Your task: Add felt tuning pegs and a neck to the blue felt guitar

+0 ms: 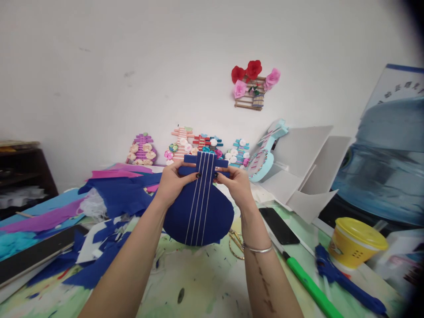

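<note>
A dark blue paper-covered lute model (179, 216) with white strings is held upright in front of me. Its rounded body hangs just over the table, and its neck with crossbars points up. My left hand (175, 181) grips the neck at the left, thumb on the front and fingers behind the crossbar. On the other side my right hand (236, 183) pinches it the same way, with a silver bangle on that wrist. Behind the lower right edge lie gold-handled scissors (236, 243), partly hidden.
Blue paper scraps (122, 190) and a dark flat case (36, 256) lie left. At right are a black phone (281, 225), a green-handled knife (311, 282), a blue glue gun (347, 282), a yellow tub (356, 243) and a water jug (387, 163). Decorated instruments (144, 150) line the wall.
</note>
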Action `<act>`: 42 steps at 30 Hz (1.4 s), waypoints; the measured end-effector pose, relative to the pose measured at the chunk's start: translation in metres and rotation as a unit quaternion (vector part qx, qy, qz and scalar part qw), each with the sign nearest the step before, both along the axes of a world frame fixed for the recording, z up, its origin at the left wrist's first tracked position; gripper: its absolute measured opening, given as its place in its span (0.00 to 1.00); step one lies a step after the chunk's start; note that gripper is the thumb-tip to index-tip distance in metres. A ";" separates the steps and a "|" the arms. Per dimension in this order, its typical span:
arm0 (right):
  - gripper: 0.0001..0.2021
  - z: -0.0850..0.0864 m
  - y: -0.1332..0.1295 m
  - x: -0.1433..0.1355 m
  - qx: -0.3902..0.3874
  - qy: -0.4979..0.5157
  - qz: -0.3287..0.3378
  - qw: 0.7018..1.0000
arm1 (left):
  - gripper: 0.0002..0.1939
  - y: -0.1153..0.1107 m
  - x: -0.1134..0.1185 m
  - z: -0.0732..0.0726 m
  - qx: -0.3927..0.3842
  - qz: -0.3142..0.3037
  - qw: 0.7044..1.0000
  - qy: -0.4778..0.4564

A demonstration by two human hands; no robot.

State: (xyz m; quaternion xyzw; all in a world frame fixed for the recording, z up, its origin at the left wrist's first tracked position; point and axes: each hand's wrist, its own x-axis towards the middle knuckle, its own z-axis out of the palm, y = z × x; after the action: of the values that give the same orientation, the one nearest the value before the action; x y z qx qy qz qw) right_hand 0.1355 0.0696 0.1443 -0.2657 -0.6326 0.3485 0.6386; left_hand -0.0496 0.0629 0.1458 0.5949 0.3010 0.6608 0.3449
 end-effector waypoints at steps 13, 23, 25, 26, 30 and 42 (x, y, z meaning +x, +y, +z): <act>0.11 0.002 -0.002 0.003 -0.038 0.007 0.013 0.999 | 0.21 0.004 -0.002 -0.001 0.002 -0.006 1.000 -0.001; 0.13 0.002 -0.004 0.008 -0.046 -0.022 0.026 0.998 | 0.21 0.005 -0.005 -0.002 -0.004 0.004 1.000 0.002; 0.13 0.001 -0.003 0.006 -0.035 -0.030 0.016 0.999 | 0.21 0.006 -0.005 -0.002 -0.001 -0.002 1.000 -0.001; 0.13 0.001 -0.003 0.005 -0.029 -0.034 0.010 0.999 | 0.21 0.006 -0.005 -0.003 -0.001 -0.004 1.000 -0.001; 0.11 0.001 -0.002 0.003 -0.011 -0.045 -0.001 0.999 | 0.22 0.005 -0.004 -0.002 0.002 -0.001 1.000 0.002; 0.08 -0.003 0.002 0.000 0.028 -0.074 -0.055 0.995 | 0.22 0.002 -0.002 0.000 -0.009 0.002 1.000 -0.013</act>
State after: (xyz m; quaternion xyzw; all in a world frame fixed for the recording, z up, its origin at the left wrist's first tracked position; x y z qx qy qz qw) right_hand 0.1356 0.0718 0.1416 -0.3073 -0.6721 0.2745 0.6152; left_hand -0.0514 0.0645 0.1463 0.5824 0.3036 0.6664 0.3527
